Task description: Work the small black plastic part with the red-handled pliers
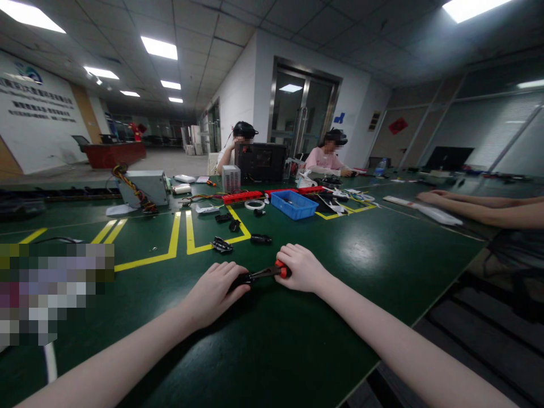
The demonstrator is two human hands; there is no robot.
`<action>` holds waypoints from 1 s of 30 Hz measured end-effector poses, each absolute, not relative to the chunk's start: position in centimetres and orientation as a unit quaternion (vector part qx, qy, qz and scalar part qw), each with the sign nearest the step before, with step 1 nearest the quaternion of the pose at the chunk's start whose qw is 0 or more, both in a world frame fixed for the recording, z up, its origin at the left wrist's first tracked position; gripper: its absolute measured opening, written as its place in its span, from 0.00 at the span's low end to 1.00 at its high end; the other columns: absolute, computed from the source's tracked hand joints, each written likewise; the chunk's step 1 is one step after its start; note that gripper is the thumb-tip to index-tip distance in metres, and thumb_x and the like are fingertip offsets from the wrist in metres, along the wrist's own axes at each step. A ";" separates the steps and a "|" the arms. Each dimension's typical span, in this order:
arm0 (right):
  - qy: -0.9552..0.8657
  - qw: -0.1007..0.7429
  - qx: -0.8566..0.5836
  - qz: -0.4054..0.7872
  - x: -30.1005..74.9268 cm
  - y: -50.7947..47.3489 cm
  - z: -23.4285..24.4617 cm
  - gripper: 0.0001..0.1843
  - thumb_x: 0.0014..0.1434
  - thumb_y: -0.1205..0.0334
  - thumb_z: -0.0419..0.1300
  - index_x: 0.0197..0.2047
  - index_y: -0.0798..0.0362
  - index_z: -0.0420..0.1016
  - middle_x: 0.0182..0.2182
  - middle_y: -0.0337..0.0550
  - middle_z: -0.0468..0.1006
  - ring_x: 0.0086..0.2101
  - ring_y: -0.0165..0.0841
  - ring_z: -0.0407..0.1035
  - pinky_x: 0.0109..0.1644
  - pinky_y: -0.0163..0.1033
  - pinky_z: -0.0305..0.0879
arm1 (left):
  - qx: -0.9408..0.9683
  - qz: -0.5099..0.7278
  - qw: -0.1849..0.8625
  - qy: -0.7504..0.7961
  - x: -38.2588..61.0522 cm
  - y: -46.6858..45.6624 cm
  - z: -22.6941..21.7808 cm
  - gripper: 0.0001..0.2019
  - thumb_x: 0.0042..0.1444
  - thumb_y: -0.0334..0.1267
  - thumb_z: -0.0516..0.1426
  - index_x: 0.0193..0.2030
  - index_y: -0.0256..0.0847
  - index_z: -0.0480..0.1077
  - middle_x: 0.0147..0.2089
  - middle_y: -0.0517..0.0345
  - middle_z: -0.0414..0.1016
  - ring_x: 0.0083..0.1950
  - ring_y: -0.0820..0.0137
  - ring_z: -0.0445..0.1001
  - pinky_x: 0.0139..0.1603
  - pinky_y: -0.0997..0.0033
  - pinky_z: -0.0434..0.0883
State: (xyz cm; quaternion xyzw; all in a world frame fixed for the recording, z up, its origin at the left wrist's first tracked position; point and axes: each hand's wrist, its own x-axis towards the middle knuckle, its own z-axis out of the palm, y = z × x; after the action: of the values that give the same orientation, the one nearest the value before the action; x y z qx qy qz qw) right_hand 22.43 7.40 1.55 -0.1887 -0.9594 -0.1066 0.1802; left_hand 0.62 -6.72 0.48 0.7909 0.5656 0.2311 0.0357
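Observation:
My right hand [300, 266] is closed around the red-and-black handles of a pair of pliers [267, 272]. The jaws point left and meet a small black part [243, 279]. That part is gripped in my left hand [216, 292], whose fingers cover most of it, so its kind does not show. Both hands are low over the green table [272, 345]. Beyond them lie a black piece [260, 239] and another dark, ragged piece [221, 245].
A blue plastic bin [294, 205] stands ahead, beside a red power strip [242, 197]. Farther left is a metal power supply [147, 188] with bundled wires. Two people with headsets sit across the table. Another person's forearms [480, 207] rest at the right.

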 end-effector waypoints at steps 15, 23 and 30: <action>-0.963 0.180 -0.172 -0.101 22.6 7.3 1.7 0.09 0.49 0.58 0.61 0.29 0.54 0.66 0.29 0.42 0.69 0.32 0.33 0.61 0.36 0.37 0.54 | 0.792 0.212 0.077 0.567 0.5 -6.7 0.5 0.14 0.64 0.47 0.50 0.52 0.44 0.66 0.47 0.56 0.74 0.45 0.64 0.72 0.47 0.62 0.65; -0.963 0.178 -0.174 -0.104 22.6 7.4 1.8 0.10 0.48 0.57 0.61 0.29 0.53 0.65 0.29 0.42 0.70 0.31 0.33 0.61 0.35 0.37 0.52 | 0.786 0.221 0.068 0.574 0.4 -6.6 0.2 0.16 0.60 0.43 0.56 0.54 0.45 0.64 0.48 0.58 0.72 0.48 0.65 0.70 0.48 0.64 0.65; -0.964 0.169 -0.184 -0.092 22.6 7.5 1.7 0.10 0.50 0.57 0.60 0.30 0.53 0.63 0.31 0.42 0.70 0.32 0.34 0.62 0.37 0.38 0.51 | 0.787 0.216 0.081 0.572 0.5 -6.6 0.5 0.13 0.63 0.45 0.52 0.52 0.44 0.66 0.47 0.56 0.73 0.46 0.65 0.71 0.47 0.63 0.65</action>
State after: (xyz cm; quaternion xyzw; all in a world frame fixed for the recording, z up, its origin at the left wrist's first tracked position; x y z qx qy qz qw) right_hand 22.56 7.46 1.68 -0.1836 -0.9640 -0.0920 0.1688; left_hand 0.52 -6.63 0.47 0.7874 0.5716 0.2159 0.0814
